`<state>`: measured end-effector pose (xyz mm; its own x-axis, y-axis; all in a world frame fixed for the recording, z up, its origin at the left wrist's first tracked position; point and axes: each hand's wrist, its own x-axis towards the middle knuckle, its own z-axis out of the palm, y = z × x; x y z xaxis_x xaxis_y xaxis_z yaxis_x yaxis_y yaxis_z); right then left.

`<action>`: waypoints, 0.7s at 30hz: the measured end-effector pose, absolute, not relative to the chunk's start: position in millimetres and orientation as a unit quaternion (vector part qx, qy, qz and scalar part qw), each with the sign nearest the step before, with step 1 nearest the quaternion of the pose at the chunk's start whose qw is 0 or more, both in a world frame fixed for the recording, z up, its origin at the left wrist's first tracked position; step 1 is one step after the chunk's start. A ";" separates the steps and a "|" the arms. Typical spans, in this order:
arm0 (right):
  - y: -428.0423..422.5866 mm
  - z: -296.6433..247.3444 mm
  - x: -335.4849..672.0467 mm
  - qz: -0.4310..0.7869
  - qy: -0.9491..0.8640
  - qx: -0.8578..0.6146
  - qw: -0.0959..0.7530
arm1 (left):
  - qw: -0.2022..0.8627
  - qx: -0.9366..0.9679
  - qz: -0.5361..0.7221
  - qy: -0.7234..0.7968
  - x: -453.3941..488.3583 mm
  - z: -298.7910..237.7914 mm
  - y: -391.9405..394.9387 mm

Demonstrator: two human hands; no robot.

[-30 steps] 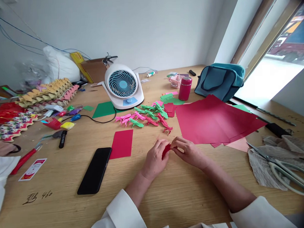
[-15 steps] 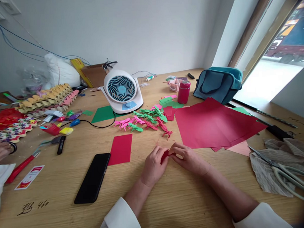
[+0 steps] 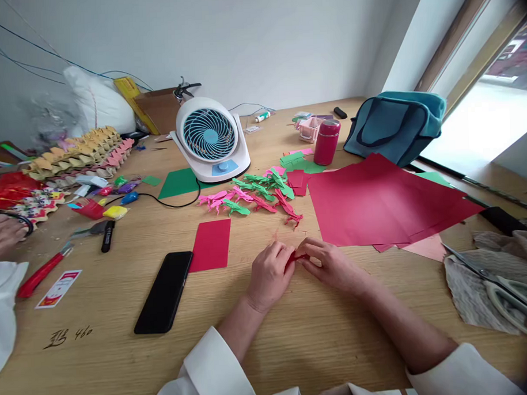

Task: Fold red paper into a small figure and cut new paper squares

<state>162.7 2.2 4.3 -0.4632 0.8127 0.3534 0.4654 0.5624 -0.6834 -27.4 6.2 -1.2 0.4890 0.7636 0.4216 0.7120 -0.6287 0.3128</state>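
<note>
Between my two hands is a small piece of red paper (image 3: 294,257), mostly covered by the fingers. My left hand (image 3: 271,275) is closed on its left part, and my right hand (image 3: 328,264) pinches its right end. Just beyond lie several folded paper figures in pink, green and red; the nearest is a red paper figure (image 3: 288,208). A red paper rectangle (image 3: 212,244) rests left of my left hand, touching a black phone (image 3: 163,293). Large red paper sheets (image 3: 376,208) spread out to the right, past my right hand.
A white fan (image 3: 212,141) stands behind the figures, with a red flask (image 3: 327,142) and blue bag (image 3: 395,126) to its right. Scissors (image 3: 495,281) lie on a cloth at right. At far left are a co-worker's hand (image 3: 5,234) and a red-handled tool (image 3: 41,274).
The view has shifted slightly. My fingers have moved a little on the red paper, and less of it shows now. Both hands still hold it.
</note>
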 end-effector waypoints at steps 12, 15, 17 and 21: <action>14.6 14.0 186.5 0.376 -0.686 -0.508 0.361 | 0.007 0.866 0.289 0.408 -28.3 -1.7 7.3; 12.7 14.0 185.7 0.387 -0.714 -0.493 0.312 | 0.000 0.868 0.288 0.404 -27.6 -0.6 6.5; 10.8 13.7 183.5 0.381 -0.733 -0.483 0.291 | -0.007 0.873 0.280 0.399 -27.2 0.7 5.7; 8.5 13.6 179.8 0.357 -0.752 -0.468 0.296 | -0.025 0.889 0.255 0.378 -26.0 3.4 4.5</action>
